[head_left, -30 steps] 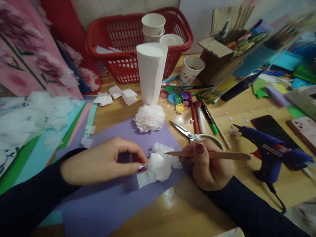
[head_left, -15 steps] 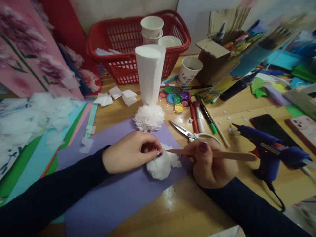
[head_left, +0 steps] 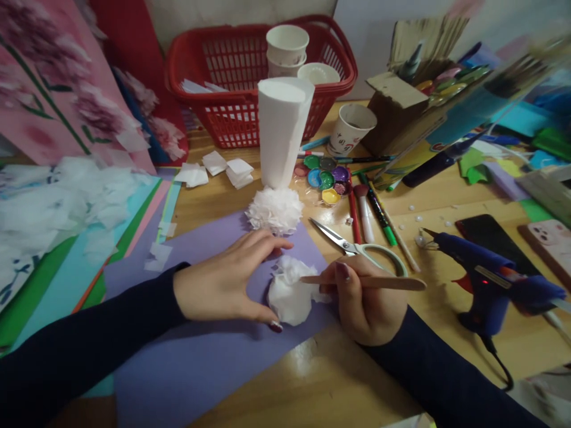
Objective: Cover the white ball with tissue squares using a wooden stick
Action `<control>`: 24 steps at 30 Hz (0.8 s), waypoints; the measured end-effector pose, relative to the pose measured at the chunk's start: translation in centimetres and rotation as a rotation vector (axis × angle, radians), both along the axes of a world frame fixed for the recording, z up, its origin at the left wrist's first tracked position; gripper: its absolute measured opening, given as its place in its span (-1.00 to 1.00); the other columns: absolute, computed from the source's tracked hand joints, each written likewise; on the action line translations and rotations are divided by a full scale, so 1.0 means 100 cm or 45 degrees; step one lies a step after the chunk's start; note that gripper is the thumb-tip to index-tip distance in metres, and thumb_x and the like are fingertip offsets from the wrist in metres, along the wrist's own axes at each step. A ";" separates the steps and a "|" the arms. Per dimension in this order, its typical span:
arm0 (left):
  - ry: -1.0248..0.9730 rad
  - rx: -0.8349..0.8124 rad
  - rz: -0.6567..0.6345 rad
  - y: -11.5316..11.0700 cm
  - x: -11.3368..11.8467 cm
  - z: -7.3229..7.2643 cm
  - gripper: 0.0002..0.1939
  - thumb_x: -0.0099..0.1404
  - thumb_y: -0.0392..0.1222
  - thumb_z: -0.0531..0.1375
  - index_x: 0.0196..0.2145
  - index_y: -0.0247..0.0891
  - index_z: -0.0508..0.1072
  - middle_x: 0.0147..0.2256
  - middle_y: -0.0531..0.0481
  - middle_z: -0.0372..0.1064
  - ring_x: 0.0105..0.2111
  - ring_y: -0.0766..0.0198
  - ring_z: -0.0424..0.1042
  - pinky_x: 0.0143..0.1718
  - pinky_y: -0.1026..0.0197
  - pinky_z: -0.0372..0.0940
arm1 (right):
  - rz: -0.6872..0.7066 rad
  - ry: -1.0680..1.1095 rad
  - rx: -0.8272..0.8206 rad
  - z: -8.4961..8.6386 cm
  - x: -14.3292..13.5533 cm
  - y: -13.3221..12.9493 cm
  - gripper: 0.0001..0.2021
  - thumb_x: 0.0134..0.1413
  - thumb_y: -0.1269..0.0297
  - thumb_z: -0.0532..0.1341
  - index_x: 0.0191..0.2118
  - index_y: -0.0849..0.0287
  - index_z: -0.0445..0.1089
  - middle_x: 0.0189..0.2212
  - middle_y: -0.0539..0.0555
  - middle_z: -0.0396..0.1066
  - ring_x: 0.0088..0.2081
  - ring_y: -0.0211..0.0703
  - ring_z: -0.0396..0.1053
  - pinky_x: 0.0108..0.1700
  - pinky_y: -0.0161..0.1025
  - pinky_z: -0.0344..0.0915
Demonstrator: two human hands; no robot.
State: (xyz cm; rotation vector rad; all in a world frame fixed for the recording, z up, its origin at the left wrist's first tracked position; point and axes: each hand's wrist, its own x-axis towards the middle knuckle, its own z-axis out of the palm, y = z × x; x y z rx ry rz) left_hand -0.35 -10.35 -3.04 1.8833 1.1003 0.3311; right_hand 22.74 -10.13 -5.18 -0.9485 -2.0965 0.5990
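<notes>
Crumpled white tissue (head_left: 289, 297) sits on the purple sheet (head_left: 196, 368), which lies on the desk (head_left: 263, 395), and on my feed it shows between my two hands. My left hand (head_left: 229, 282) is at its left side with the grip released — thumb and fingers spread apart — and I cannot tell whether the thumb tip touches the tissue. With my right hand (head_left: 372, 303) I keep a firm grip on a wooden stick (head_left: 395, 283), its pointed end over the right part of the tissue. Just beyond the tissue I see a ruffled white flower (head_left: 274, 211), in front of an upright white roll (head_left: 283, 137). Scissors (head_left: 332, 235) lie just past my right hand, and well to the right I have a blue glue gun (head_left: 468, 252), its small red light lit. Behind the roll stands a red basket (head_left: 234, 122) with paper cups (head_left: 288, 40) in it
</notes>
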 end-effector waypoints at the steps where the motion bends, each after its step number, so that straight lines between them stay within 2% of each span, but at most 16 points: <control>1: -0.001 0.033 -0.019 -0.002 -0.002 -0.003 -0.17 0.00 0.00 0.40 0.16 -0.15 0.15 0.05 -0.14 0.19 0.05 0.00 0.23 0.08 -0.06 0.20 | -0.006 -0.022 -0.003 0.000 -0.002 0.000 -0.86 0.25 0.41 0.05 -0.34 0.15 0.28 -0.60 -0.07 0.35 -0.65 -0.35 0.28 -0.61 -0.39 0.21; 4: -0.043 0.118 -0.035 -0.007 -0.002 -0.012 -0.23 0.07 -0.08 0.37 0.16 -0.19 0.12 0.06 -0.17 0.17 0.11 -0.04 0.17 0.13 -0.11 0.14 | -0.061 -0.088 0.030 0.003 -0.009 0.001 -0.84 0.26 0.40 0.03 -0.37 0.15 0.26 -0.63 -0.08 0.30 -0.67 -0.36 0.23 -0.63 -0.38 0.16; 7: -0.080 0.116 -0.033 -0.006 0.001 -0.014 -0.27 0.07 -0.09 0.37 0.12 -0.18 0.16 0.05 -0.18 0.19 0.10 -0.06 0.17 0.13 -0.13 0.13 | -0.106 -0.103 0.057 0.008 -0.018 0.002 -0.80 0.26 0.42 0.02 -0.41 0.14 0.23 -0.66 -0.10 0.26 -0.70 -0.38 0.19 -0.64 -0.38 0.13; 12: -0.066 0.095 -0.066 -0.003 0.002 -0.011 -0.28 0.07 -0.08 0.37 0.10 -0.21 0.15 0.05 -0.19 0.18 0.11 -0.06 0.16 0.14 -0.14 0.12 | 0.001 -0.168 0.181 0.012 -0.025 0.005 -0.80 0.25 0.42 0.00 -0.41 0.15 0.21 -0.70 -0.10 0.24 -0.72 -0.37 0.19 -0.67 -0.39 0.11; 14: -0.046 0.110 -0.078 -0.003 0.001 -0.011 -0.28 0.07 -0.08 0.38 0.10 -0.21 0.13 0.06 -0.19 0.16 0.12 -0.05 0.14 0.15 -0.12 0.11 | 0.003 -0.126 0.134 0.008 -0.022 0.005 -0.79 0.25 0.41 0.01 -0.43 0.16 0.22 -0.70 -0.10 0.24 -0.73 -0.38 0.18 -0.68 -0.39 0.11; 19: -0.010 0.123 -0.066 -0.004 0.003 -0.012 -0.27 0.04 -0.15 0.39 0.08 -0.23 0.13 0.03 -0.18 0.17 0.10 -0.04 0.15 0.13 -0.09 0.12 | -0.175 0.157 -0.178 -0.001 -0.016 0.004 -0.68 0.33 0.34 -0.01 -0.47 0.16 0.29 -0.73 -0.11 0.26 -0.74 -0.41 0.20 -0.66 -0.39 0.15; 24: -0.023 0.146 -0.066 -0.005 0.002 -0.013 -0.27 0.04 -0.13 0.39 0.08 -0.19 0.12 0.03 -0.17 0.17 0.09 -0.04 0.17 0.11 -0.10 0.13 | -0.490 0.540 -0.108 -0.001 -0.019 0.003 -0.63 0.33 0.20 0.04 -0.53 0.13 0.30 -0.77 -0.10 0.18 -0.77 -0.36 0.14 -0.76 -0.33 0.03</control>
